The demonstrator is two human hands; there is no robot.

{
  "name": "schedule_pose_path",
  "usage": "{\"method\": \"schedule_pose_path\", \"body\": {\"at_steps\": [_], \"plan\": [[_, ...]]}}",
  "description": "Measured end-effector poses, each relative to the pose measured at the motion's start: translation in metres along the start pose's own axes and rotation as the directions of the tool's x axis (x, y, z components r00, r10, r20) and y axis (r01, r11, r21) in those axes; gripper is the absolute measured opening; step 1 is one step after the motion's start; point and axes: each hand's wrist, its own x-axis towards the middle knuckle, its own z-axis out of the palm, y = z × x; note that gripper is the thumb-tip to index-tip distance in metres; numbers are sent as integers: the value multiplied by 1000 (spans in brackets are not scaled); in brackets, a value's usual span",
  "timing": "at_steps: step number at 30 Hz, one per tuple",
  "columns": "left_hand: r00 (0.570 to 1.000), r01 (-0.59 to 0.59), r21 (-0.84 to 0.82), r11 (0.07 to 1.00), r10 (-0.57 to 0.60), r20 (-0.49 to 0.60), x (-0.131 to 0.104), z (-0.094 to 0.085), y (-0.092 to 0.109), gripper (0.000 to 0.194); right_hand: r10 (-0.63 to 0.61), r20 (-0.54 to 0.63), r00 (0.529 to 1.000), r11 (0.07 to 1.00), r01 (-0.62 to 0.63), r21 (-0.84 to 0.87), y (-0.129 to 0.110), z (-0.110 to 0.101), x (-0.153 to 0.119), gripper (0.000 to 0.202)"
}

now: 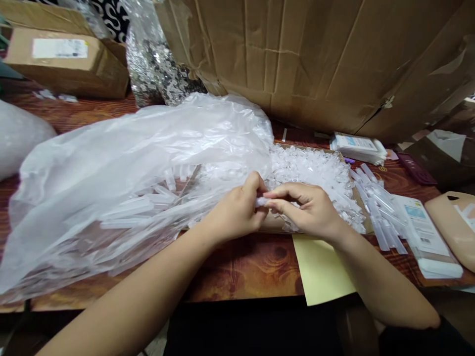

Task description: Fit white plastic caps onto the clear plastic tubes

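My left hand [241, 207] is closed in a fist around a translucent plastic tube [261, 201], of which only a short end shows. The thumb and fingers of my right hand [306, 205] pinch that end, and any small part between them is hidden. Both hands meet over the near edge of a shallow cardboard box heaped with small clear plastic pieces [311, 170]. To the left, a large translucent plastic bag [122, 143] lies spread out, with loose tubes [137, 205] showing inside it. Several clear tubes [380, 207] lie piled right of the box.
A big cardboard carton [297, 59] stands behind the box. Yellow paper [321, 272] hangs over the table's front edge. At right lie packs of printed cards [426, 237], a beige plastic item [454, 222] and a dark red device [416, 169]. Another carton [70, 64] sits back left.
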Motion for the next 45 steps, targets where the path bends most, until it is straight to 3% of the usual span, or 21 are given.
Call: {"method": "schedule_pose_path", "body": {"at_steps": [2, 4, 7, 10, 14, 18, 21, 26, 33, 38, 42, 45], "plan": [[998, 38, -49, 998, -40, -46, 2, -5, 0, 25, -53, 49, 997, 990, 59, -124, 4, -12, 0, 12], [993, 106, -134, 985, -113, -39, 4, -11, -3, 26, -80, 195, 977, 953, 133, -273, 13, -19, -1, 9], [985, 171, -249, 953, -175, 6, 6, -15, -10, 20, 46, 439, 897, 852, 195, -487, 29, -18, -1, 5], [984, 174, -333, 926, -176, 27, 7, -17, -16, 14, 174, 477, 862, 796, 162, -583, 40, -11, 0, 5], [981, 178, -402, 898, -131, 141, 8, -17, -22, 23, 123, 455, 882, 875, 121, -470, 43, -11, -1, 9], [981, 130, -370, 920, -66, 182, 9, -16, -22, 22, 62, 328, 943, 993, -24, -118, 41, -20, -3, 13], [985, 118, -358, 926, -64, 159, 10, -15, -19, 28, 89, 172, 981, 991, -105, 87, 39, -20, -4, 13], [990, 124, -394, 911, -88, 108, 10, -16, -18, 35, 103, 27, 994, 971, -107, 215, 37, -11, -6, 21], [993, 120, -421, 899, -111, 46, 9, -15, -16, 33, -63, -156, 986, 993, 78, 93, 34, -12, -5, 18], [991, 116, -451, 885, -131, -1, 9, -12, -13, 23, -175, -141, 974, 981, 161, -106, 32, -15, -4, 14], [995, 84, -423, 902, -100, -15, 8, -9, -14, 31, -265, -139, 954, 946, 230, -227, 30, -17, -4, 15], [997, 75, -400, 914, -71, 24, 5, -4, -14, 31, -290, -71, 954, 930, 263, -256, 30, -16, -5, 14]]}}
